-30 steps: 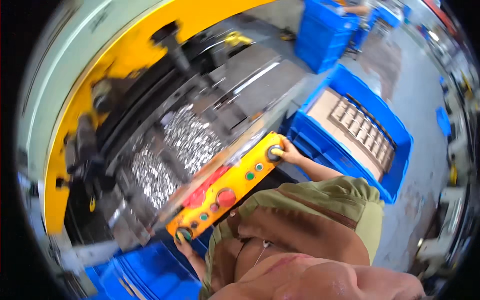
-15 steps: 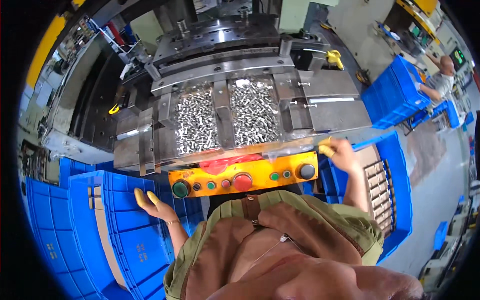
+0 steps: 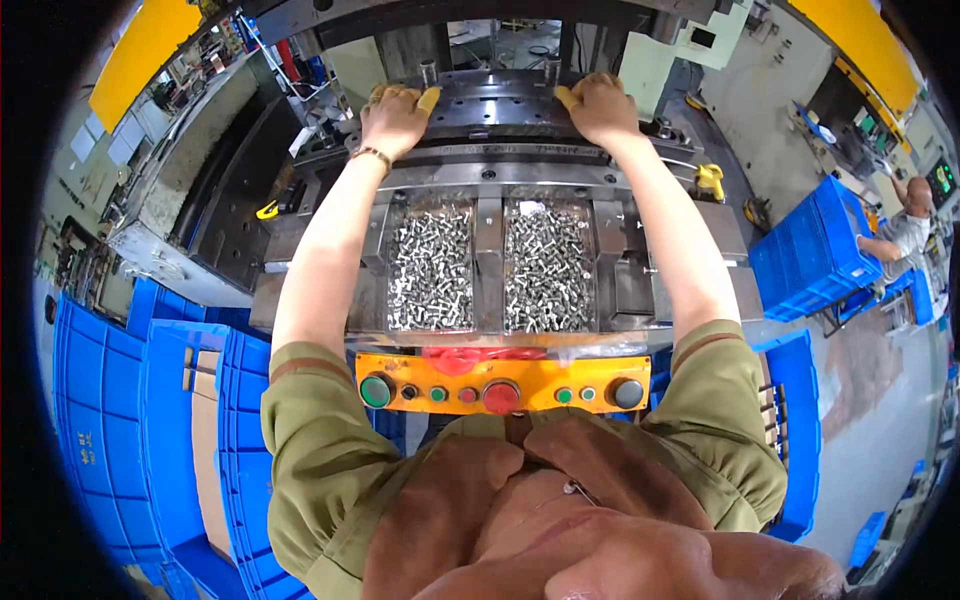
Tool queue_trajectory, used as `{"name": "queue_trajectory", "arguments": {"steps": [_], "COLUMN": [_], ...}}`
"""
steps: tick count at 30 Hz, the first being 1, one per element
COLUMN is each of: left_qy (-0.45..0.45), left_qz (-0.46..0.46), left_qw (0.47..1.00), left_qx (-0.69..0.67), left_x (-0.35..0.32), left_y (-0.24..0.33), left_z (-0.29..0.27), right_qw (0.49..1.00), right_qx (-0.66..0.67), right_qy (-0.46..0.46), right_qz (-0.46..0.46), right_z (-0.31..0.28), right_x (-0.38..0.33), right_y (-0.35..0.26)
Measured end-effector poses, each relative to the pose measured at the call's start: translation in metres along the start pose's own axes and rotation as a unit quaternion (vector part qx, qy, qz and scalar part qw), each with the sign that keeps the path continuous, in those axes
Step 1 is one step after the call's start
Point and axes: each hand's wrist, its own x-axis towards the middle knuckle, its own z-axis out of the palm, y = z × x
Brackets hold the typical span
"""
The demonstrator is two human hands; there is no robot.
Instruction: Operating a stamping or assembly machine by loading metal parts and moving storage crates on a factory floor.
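Observation:
My left hand (image 3: 395, 120) reaches far forward to the left end of the dark steel press die (image 3: 490, 110), beside the left guide post (image 3: 429, 74). My right hand (image 3: 603, 110) is at the die's right end, near the right guide post (image 3: 552, 70). Both hands look closed, with fingers curled down and yellow covers on the thumbs. What they hold, if anything, is hidden beneath them. Between my forearms are two clear trays of small metal rivet-like parts, a left heap (image 3: 430, 270) and a right heap (image 3: 547, 268).
Close to my body is a yellow control panel (image 3: 530, 396) with green, red and black buttons. Blue crates (image 3: 250, 420) stand at my left, another blue bin (image 3: 800, 430) at my right. A yellow-handled tool (image 3: 709, 182) lies right of the die. A co-worker (image 3: 905, 235) is by a blue crate stack (image 3: 815, 250).
Both hands have moved from low at the sides, near the blue crates and bin, forward to the two ends of the die. My forearms now flank the part trays. The view has shifted slightly.

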Motion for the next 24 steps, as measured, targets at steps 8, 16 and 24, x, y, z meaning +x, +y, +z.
{"name": "queue_trajectory", "arguments": {"steps": [8,16,24], "left_qy": [-0.129,-0.121,0.040], "left_qz": [-0.142,-0.124,-0.195], "left_qw": [0.975,0.971,0.865], "left_qx": [0.113,0.167,-0.461], "left_x": [0.024,0.025,0.016], "left_y": [0.009,-0.007,0.020], "left_z": [0.021,0.023,-0.015], "right_qw": [0.996,0.996,0.858], "right_qx": [-0.053,-0.017,0.495], "right_qy": [-0.059,-0.080,0.056], "right_qz": [0.031,0.039,0.124], "right_z": [0.015,0.016,-0.017], "right_x": [0.007,0.009,-0.001], "right_y": [0.000,0.000,-0.005]}}
